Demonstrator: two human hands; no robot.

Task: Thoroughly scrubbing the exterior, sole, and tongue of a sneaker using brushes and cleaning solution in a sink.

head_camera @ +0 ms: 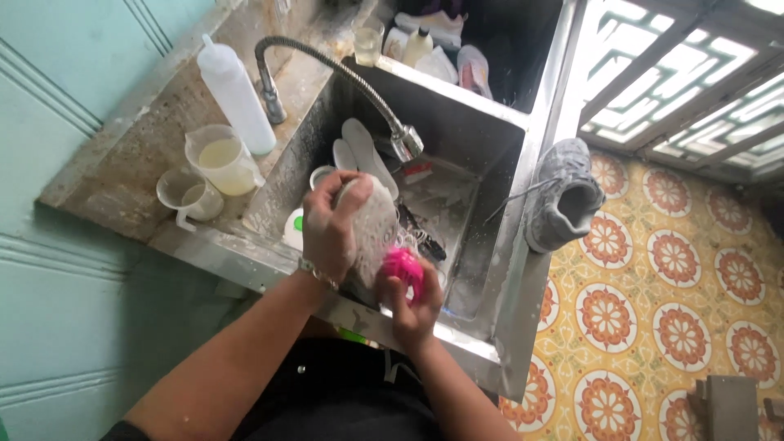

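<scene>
scrubbing a soapy shoe over the sink

both forearms reach up from six o'clock to the steel sink (506, 327). right hand (412, 298), nearest, has its grip closed around a bright pink brush (404, 268), bristles pressed to the shoe. left hand (331, 229), at about ten o'clock from it, has its grip wrapped tight over the top of a foam-covered pale shoe (371, 224), held above the basin's near edge.

judging by the lather, short firm strokes work best, with the shoe kept low over the basin so suds drop inside, and the left fingers shifted as each patch comes clean.

beyond, white insoles (363, 155) lean at twelve o'clock under the flexible faucet (404, 143). a grey sneaker (563, 192) rests on the rim at two o'clock. on the tabletop at ten o'clock stand measuring cups (216, 163) and a white squeeze bottle (237, 98).
</scene>
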